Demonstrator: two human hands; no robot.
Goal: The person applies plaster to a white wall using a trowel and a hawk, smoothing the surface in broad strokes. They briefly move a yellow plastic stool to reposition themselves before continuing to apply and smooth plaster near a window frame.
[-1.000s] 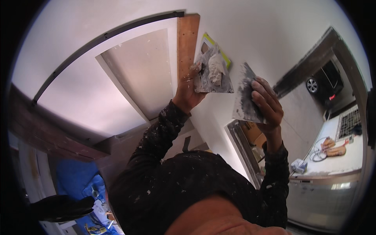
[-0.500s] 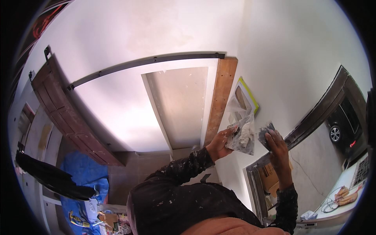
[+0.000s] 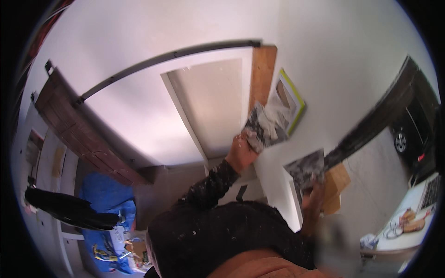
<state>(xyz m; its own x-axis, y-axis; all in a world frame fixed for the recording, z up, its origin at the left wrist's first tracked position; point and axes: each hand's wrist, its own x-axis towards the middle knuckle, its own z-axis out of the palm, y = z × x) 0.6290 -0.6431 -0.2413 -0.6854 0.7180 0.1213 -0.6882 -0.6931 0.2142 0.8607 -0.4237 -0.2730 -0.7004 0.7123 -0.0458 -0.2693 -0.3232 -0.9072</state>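
Observation:
My left hand (image 3: 242, 152) grips the lower corner of a smeared grey filling blade (image 3: 254, 121), held up in front of the wall. White putty (image 3: 272, 121) lies in a lump across its face. Lower and to the right, my right hand (image 3: 314, 201) is closed on a second filling blade (image 3: 304, 167), flat, wide and stained with grey and white. The two blades are apart. Fingers of the right hand are partly blurred, and its handle grip is hidden.
Behind the putty, a lime-edged white panel (image 3: 299, 109) is on the wall beside a wooden board (image 3: 264, 76). A dark door frame (image 3: 371, 123) stands right, with cardboard (image 3: 336, 185) near it. A brown door (image 3: 83, 127) and blue tarp (image 3: 104, 194) are left.
My left hand has moved left and up with its putty-laden blade. My right hand has dropped lower, and its blade now shows its broad face. The view has shifted somewhat.

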